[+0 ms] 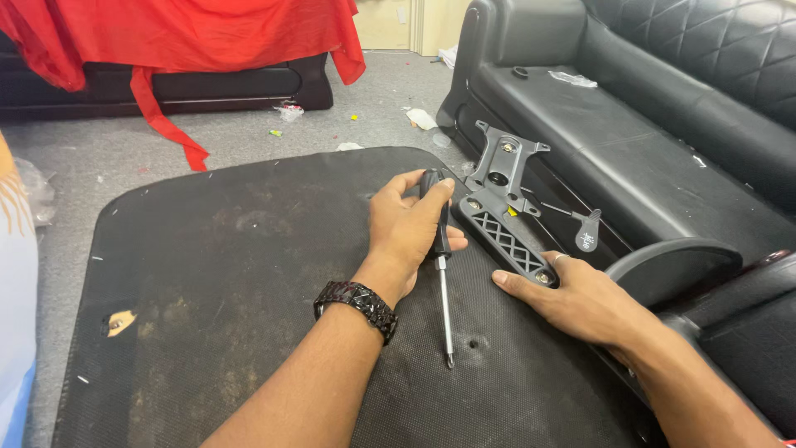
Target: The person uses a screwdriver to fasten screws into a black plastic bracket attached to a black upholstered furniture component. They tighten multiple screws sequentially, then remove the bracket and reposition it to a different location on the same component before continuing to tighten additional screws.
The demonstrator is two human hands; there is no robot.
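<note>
Fingers of the left hand [410, 228] wrap tight around the black handle of a screwdriver [440, 265], hiding most of that handle; its shaft runs toward the viewer, tip down on the black seat underside [232, 282] beside a small hole. The right hand [580, 303] lies flat, fingers together, thumb touching a black slotted bracket [506, 236] at the seat's right edge. Its forearm is cut off by the frame. Bare seat surface spreads leftward; a black sofa [630, 141] crowds the right.
</note>
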